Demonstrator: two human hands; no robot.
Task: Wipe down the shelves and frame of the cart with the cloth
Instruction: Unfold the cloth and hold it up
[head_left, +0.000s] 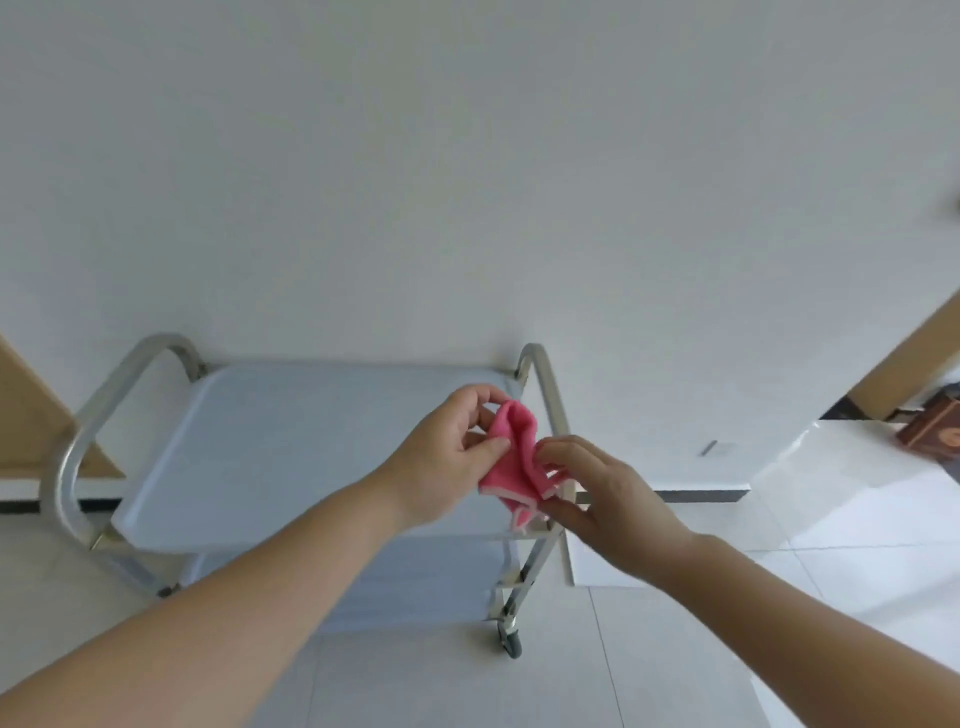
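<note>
Cloth (514, 462) hangs pinched between left hand (447, 457) and right hand (613, 499) above cart (291, 447).

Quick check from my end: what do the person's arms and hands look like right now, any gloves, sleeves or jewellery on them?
Both forearms are bare up to the frame edge, with no sleeves in view. The left hand and right hand wear no gloves. No watch, bracelet or ring shows on either wrist or on the fingers that are visible. No markings or bandages can be seen on either arm.
</note>
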